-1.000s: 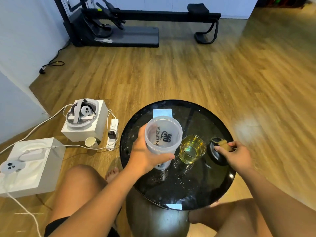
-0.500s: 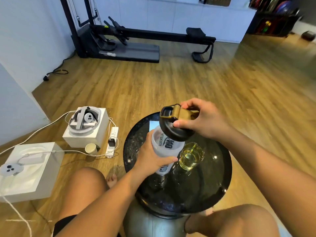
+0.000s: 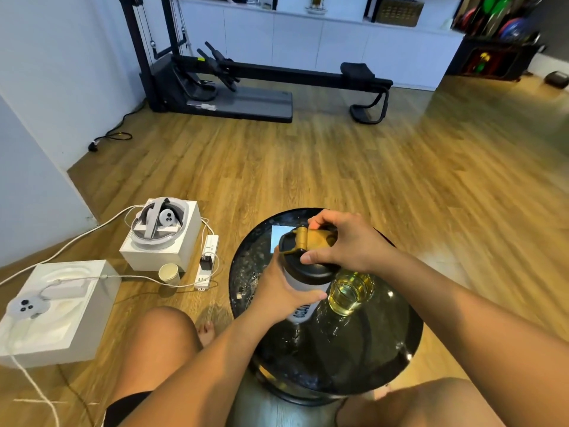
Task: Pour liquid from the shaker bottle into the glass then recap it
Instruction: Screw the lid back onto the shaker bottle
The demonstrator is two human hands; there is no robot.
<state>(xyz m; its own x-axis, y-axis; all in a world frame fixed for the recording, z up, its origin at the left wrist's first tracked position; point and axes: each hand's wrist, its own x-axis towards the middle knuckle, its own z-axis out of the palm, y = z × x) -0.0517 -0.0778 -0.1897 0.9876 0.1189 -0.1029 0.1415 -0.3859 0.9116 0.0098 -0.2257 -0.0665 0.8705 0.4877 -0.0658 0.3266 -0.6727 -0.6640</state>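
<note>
While the left hand [image 3: 284, 291] wraps its fingers and thumb round the pale body of the shaker bottle [image 3: 303, 312], the bottle stands on the round black table [image 3: 354, 365], left of the middle and nearer the far edge than the near one. Its long axis runs close to vertical, mouth end up, base on the tabletop. The black lid [image 3: 314, 268] sits over that mouth, its tan flip cap [image 3: 300, 240] pointing toward the far edge. The right hand [image 3: 345, 241] comes over from the right and pinches the lid, thumb on the near side of the rim, fingers curled over the tan part. Whether the lid is fully seated cannot be told. Just right of the bottle stands the glass [image 3: 351, 291], upright, holding yellow liquid. A pale rectangular label [image 3: 278, 238] lies at the far edge.
</note>
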